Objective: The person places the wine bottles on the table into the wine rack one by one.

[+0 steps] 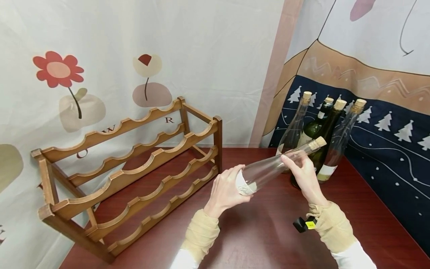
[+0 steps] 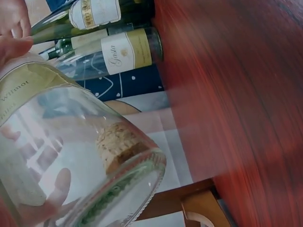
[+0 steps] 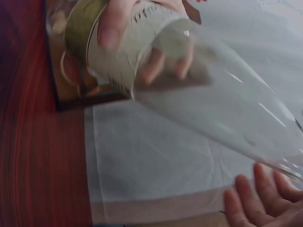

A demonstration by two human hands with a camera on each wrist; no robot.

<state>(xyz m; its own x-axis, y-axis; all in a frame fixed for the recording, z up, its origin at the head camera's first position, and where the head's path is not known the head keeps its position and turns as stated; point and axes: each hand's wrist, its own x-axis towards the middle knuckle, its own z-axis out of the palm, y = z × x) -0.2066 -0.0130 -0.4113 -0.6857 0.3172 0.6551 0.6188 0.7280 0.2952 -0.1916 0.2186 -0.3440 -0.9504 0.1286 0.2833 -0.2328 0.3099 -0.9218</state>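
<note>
holding up a clear glass wine bottle (image 1: 265, 168) between both hands, above a dark-red wood-grain tabletop (image 1: 262, 231), tilted, with base at the left hand (image 1: 226, 190) and neck rising toward the right hand (image 1: 304, 177). clamped by the left hand round the lower body, over a paper label (image 1: 242, 185), partly readable from the left wrist as "wilmot". met at the neck by the right hand, with fingers looking fairly straight from the right wrist; cannot tell whether gripped there or merely touched. topped just past the right hand with a cork stopper (image 1: 321, 141). visible through the glass near the base, close to the left hand: a loose-looking cork (image 2: 118, 146). close behind the right hand, in a tight cluster: a slim clear bottle (image 1: 293, 129), a labelled green bottle (image 1: 312, 128), a darker green bottle (image 1: 329, 127) and a second clear bottle (image 1: 340, 134), all corked and upright. to the left of the left hand, well apart from the right: a brown wooden wine rack (image 1: 115, 181) with scalloped rails in tiers. around both wrists, beige cuffs (image 1: 201, 228) over white sleeves. beside the right cuff, a small black device (image 1: 300, 225) with a yellow tag. beyond the left hand, a pale flower-printed curtain (image 1: 218, 56); beyond the right, a navy cloth (image 1: 383, 157) with white fir trees
</note>
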